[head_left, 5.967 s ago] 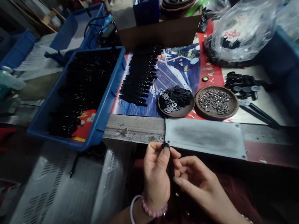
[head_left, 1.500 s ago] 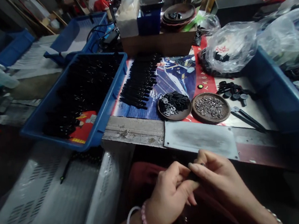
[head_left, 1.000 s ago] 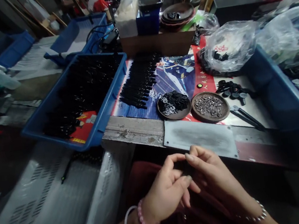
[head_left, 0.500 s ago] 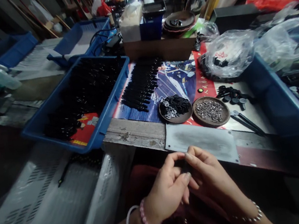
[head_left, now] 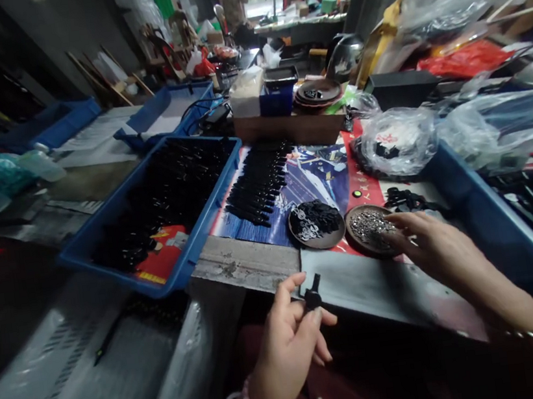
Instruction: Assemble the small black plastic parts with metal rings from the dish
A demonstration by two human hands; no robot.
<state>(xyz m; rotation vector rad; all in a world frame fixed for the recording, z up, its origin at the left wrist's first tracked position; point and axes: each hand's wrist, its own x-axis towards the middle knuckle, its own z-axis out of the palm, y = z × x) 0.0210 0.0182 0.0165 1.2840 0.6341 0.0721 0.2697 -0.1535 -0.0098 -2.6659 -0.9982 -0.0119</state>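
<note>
My left hand (head_left: 290, 340) pinches a small black plastic part (head_left: 313, 293) between thumb and fingers; it has a round head and a short flat stem pointing up. Over the right edge of a round brown dish (head_left: 354, 240) of small shiny metal pins (head_left: 371, 225) is my right hand (head_left: 430, 246). Its fingertips reach down to the pins, thumb and forefinger apart, and I see nothing between them. Beside that dish, to the left, a second dish (head_left: 319, 243) holds small flat black pieces (head_left: 321, 218). Under both hands lies a grey plate (head_left: 340, 275) on the bench edge.
Long black pieces (head_left: 259, 184) lie in a row on a printed sheet. A blue tray (head_left: 205, 234) of similar pieces stands left, another blue tray (head_left: 509, 220) right. Behind are a plastic bag (head_left: 401, 139) and a cardboard box (head_left: 286, 128). People sit far back.
My hands were together in front of me; the right one has moved away to the pin dish. The left stays low, with the black part now showing. The view has tilted up.
</note>
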